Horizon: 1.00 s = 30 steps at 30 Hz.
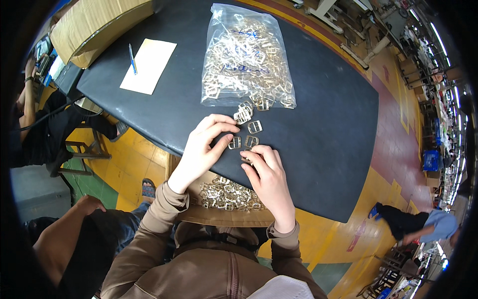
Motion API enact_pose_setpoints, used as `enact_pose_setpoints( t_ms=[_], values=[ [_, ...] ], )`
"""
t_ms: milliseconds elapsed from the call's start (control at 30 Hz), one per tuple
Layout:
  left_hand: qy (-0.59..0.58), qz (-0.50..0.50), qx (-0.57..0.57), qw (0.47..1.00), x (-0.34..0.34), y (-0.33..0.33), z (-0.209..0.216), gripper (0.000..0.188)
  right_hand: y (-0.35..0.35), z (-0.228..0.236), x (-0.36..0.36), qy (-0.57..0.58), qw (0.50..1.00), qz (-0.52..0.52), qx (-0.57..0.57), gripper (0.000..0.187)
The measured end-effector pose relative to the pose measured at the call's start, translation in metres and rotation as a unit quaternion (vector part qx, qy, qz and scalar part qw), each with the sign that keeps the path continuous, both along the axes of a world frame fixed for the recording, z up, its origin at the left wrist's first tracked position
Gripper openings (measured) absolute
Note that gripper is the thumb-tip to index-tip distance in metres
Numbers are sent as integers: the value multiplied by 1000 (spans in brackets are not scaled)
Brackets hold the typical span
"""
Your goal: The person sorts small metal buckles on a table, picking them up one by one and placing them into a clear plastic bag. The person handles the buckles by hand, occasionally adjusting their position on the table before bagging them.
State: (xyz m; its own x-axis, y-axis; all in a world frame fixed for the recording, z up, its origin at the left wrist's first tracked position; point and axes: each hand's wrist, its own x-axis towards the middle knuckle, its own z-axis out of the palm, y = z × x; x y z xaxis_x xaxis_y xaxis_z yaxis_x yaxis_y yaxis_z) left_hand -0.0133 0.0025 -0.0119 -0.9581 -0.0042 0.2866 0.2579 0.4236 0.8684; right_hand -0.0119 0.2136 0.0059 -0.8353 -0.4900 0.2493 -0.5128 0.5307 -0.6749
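Buckles, loose pile [226, 194], lie in a shallow cardboard tray [219, 215] at the tabletop's near edge, just below both wrists. Right hand [269, 182] curled, fingers pressed together over one small buckle [247, 155]; grip itself hidden. Left hand [204, 147] rests on dark tabletop [323, 124], thumb and forefinger pinching a buckle [235, 142]. Two more buckles [254, 127] lie loose beside it. Beyond, clear plastic bag [246, 57] full of buckles, mouth toward the hands. Farther left, white paper [148, 66] with blue pen [132, 59]; cardboard box [99, 25] at far corner.
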Motion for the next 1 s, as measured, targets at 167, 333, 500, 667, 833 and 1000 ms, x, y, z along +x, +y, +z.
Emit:
enact_pose_setpoints(
  t_ms=[167, 333, 500, 667, 833, 1000],
  values=[
    [11, -32, -115, 993, 0, 8, 2, 26, 8, 0, 5, -15, 1000, 17, -8, 19],
    [18, -68, -130, 989, 1, 13, 4, 29, 21, 4, 28, -83, 990, 114, -6, 20],
    [38, -108, -152, 982, 0, 12, 3, 29, 28, 8, 37, -70, 988, 133, -44, 23],
    [-14, -84, 5, 996, 0, 5, 3, 23, 10, 2, 4, -34, 994, -58, -86, 34],
    [-13, 42, 3, 999, -6, 1, 2, 25, -14, -6, -4, 9, 999, 30, -36, 28],
    [42, 36, -104, 993, -16, 16, -1, 43, 5, -3, 17, -52, 989, 141, -5, 24]
  ],
)
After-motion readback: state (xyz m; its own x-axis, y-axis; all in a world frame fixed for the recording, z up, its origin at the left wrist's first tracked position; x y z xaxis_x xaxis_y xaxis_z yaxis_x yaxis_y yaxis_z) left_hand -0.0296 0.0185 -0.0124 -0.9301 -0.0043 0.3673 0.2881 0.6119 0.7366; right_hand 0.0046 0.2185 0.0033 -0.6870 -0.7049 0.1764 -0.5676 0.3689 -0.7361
